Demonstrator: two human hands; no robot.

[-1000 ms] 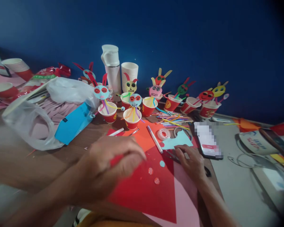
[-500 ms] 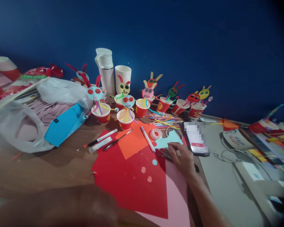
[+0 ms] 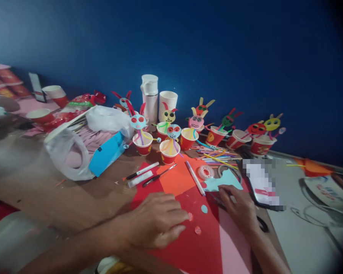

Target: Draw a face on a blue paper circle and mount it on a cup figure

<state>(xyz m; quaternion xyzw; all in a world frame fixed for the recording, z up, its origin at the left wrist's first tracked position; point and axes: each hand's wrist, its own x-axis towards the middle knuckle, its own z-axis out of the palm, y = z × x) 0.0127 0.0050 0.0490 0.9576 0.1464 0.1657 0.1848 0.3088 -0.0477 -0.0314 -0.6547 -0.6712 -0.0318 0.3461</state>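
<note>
My left hand (image 3: 158,219) hovers over the red sheet (image 3: 185,247), palm down, fingers bent but apart, with nothing seen between them. Its fingertips are beside a small patterned red disc (image 3: 190,216). Another such disc (image 3: 198,230) and a light blue disc (image 3: 204,209) lie close by. My right hand (image 3: 240,205) rests at the lower edge of a cut light blue paper (image 3: 228,179), its fingers slightly spread. Dark-handled scissors (image 3: 263,224) lie partly hidden under that hand. An orange sheet (image 3: 177,179) and a white marker (image 3: 194,178) are left of it.
Paper cups with rabbit-like figures (image 3: 170,152) stand behind the sheets, near straws (image 3: 217,155) and a tape roll (image 3: 205,172). Pens (image 3: 143,170) lie left of the orange sheet. A plastic bag (image 3: 65,152) is at left, a phone (image 3: 263,186) at right, a white flask (image 3: 150,99) behind.
My left hand has come from a blur at the lower left to above the red sheet. The view has shifted, so things appear further right. My right hand stays at the light blue paper.
</note>
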